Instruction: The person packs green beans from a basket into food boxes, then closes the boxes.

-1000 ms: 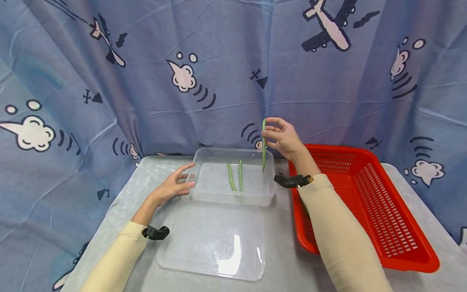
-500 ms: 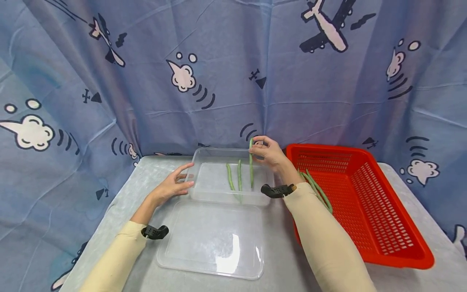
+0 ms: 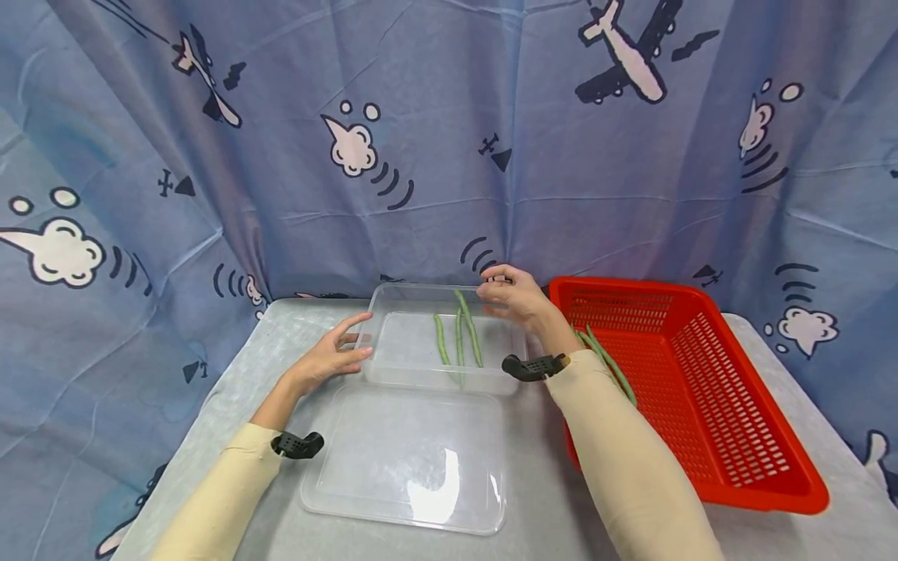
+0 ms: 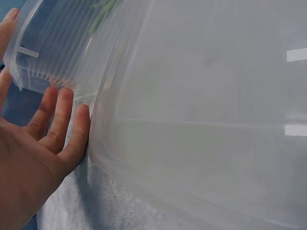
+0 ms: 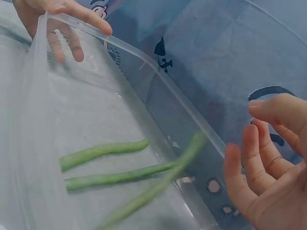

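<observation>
The left hand (image 3: 330,360) is resting relaxed, nearly straight fingers against one end of the clear plastic container (image 3: 403,339); the right hand (image 3: 517,298), loosely bent and holding nothing, is hovering at the other. Inside, between the hands, three green beans (image 3: 459,339) are showing, the one nearest the right hand slanting.

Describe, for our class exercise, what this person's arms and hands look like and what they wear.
Plain cream sleeves cover both arms nearly to the wrists. Each wrist carries a small black device. The left hand and right hand are gloveless; no rings show on the fingers.
</observation>
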`<state>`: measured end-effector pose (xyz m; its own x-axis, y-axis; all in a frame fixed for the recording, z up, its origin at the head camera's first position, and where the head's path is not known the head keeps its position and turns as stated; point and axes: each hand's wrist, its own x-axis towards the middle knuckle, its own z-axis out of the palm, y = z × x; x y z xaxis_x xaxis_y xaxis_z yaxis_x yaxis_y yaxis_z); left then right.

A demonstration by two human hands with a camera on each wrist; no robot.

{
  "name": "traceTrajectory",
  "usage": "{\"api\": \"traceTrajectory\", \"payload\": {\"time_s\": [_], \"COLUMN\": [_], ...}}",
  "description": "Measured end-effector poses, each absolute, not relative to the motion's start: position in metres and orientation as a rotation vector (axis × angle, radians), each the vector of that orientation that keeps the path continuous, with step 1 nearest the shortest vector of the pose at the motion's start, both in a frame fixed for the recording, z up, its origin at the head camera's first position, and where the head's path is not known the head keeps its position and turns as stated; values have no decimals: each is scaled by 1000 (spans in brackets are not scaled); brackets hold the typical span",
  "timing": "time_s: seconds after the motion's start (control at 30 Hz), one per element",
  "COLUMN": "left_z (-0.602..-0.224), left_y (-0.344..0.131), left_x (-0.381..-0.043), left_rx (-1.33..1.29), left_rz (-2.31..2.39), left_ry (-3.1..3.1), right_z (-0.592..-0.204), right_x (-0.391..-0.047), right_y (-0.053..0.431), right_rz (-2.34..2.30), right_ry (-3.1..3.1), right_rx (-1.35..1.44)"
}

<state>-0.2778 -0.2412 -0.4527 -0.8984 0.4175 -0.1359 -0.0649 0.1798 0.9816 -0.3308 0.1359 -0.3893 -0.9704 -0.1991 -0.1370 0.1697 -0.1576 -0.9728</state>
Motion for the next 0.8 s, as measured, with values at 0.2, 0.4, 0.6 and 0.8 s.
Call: {"api": "traceTrajectory", "payload": {"time_s": [0.2,0.4,0.6,0.8], "left_z": [-453,-453,-453,-452], "left_y": [-240,-240,-240,-241], "left_x": [-278,-278,-277,-278], "left_rx": [334,327,325,330], "left_rz": [1765,1759,1745,1731], "left_ry": [2085,2091,2112,2109], "right_z": [-382,-376,-369,-364], "right_x": [-330,-331,-330,-328], "right_y": [145,161,181,206], "right_rz": [-2225,-2229,-2216,-2225], "right_ry": [1853,1866,1909,1937], "right_rx": [-75,-80,-88,-110]}}
